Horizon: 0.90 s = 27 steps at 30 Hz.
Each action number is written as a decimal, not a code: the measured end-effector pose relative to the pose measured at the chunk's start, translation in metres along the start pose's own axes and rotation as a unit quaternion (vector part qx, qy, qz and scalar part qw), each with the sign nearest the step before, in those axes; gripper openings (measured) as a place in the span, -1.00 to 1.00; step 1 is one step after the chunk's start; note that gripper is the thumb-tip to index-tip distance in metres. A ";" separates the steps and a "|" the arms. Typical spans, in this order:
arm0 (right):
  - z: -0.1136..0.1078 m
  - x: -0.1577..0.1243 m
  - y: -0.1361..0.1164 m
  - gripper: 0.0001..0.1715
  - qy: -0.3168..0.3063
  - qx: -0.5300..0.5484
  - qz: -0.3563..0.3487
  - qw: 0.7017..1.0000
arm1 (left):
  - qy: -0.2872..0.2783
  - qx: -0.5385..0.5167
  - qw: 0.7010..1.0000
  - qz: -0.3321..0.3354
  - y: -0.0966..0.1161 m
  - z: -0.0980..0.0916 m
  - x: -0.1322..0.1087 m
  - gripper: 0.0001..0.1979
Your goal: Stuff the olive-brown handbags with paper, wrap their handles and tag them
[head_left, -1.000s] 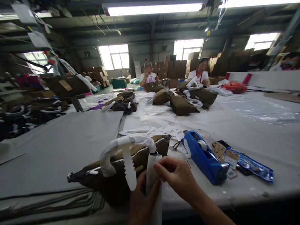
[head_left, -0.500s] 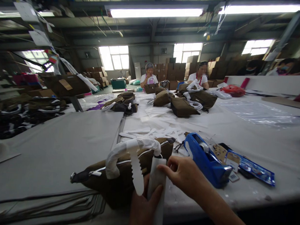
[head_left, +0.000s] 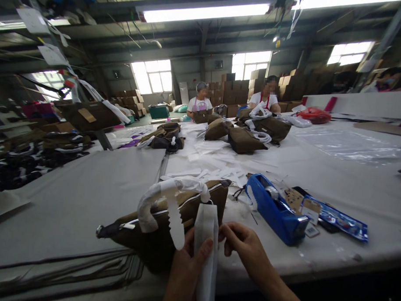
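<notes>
A dark olive zippered bag point(head_left: 151, 245) sits at the table's near edge, its curved handle point(head_left: 149, 203) wrapped in white paper. From that handle hangs a white strip with a toothed edge point(head_left: 175, 224). My left hand point(head_left: 188, 268) is closed around a long strap wrapped in white paper point(head_left: 206, 225), thumb across its front. My right hand point(head_left: 243, 244) is beside the strap's right edge, fingers curled and thumb and fingertips together. Anything between those fingertips is too small to make out. Right of the bag stands a blue tape dispenser point(head_left: 277, 210).
White paper strips point(head_left: 216, 174) lie behind the bag. Blue packaging point(head_left: 341, 219) and tags lie right of the dispenser. More olive bags point(head_left: 245, 140) are farther back, where two people point(head_left: 199, 104) sit. Folded dark sheets point(head_left: 117, 270) lie at the near left.
My right hand has moved down from the strap's upper front to its right edge. The strap now stands more frontal, still in my left hand. The camera view has shifted slightly.
</notes>
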State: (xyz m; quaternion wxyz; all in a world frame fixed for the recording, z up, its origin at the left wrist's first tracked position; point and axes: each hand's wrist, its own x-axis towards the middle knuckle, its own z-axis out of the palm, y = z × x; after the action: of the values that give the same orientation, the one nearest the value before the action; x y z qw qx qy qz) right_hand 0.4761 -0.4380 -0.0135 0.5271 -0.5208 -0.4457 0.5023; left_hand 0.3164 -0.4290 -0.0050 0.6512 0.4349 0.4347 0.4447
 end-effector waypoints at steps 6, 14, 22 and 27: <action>-0.003 -0.037 -0.010 -0.57 -0.095 -0.128 -0.008 0.987 | -0.006 -0.017 1.000 0.005 0.010 0.008 -0.005 -0.57; 0.021 -0.051 0.030 -0.95 0.005 -0.205 -0.069 0.976 | 0.025 0.052 0.997 0.056 -0.005 0.017 -0.002 -0.64; 0.010 -0.067 0.021 -0.65 -0.140 0.055 0.028 0.988 | 0.119 0.206 0.964 0.121 -0.015 0.022 0.010 -0.55; 0.006 -0.061 0.024 -0.53 -0.081 0.015 0.065 0.995 | 0.077 0.138 0.984 0.080 -0.014 0.015 -0.002 -0.45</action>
State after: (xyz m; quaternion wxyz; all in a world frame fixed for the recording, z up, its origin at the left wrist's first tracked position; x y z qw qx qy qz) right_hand 0.4626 -0.4991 -0.0335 0.4638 -0.4982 -0.4442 0.5825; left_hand 0.3332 -0.4369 -0.0140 0.5115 0.5183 0.5048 0.4636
